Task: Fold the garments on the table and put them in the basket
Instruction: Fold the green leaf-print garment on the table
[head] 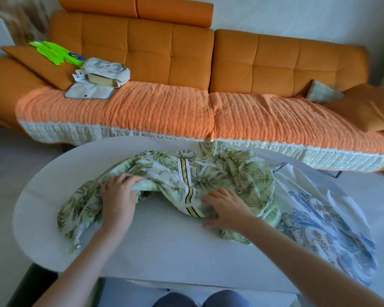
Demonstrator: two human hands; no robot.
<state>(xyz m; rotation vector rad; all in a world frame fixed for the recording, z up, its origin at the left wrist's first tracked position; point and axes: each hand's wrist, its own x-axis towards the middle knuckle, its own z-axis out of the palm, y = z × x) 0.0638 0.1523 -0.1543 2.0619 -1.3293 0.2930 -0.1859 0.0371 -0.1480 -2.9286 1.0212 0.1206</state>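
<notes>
A crumpled green leaf-print garment (pixel 211 173) with a yellow-and-black striped band lies across the middle of the white oval table (pixel 164 247). My left hand (pixel 120 193) grips a bunched fold of it at the left. Over its lower right part, near the striped band, my right hand (pixel 227 209) rests with spread fingers. A white garment with a blue floral print (pixel 319 220) lies spread at the table's right end, partly under the green one. No basket is in view.
An orange sofa (pixel 191 52) with an orange-and-white throw (pixel 142 111) stands just beyond the table. On its left seat lie a pale folded cloth pile (pixel 102 78) and a neon green item (pixel 51 52). Cushions (pixel 368 105) sit at the right end.
</notes>
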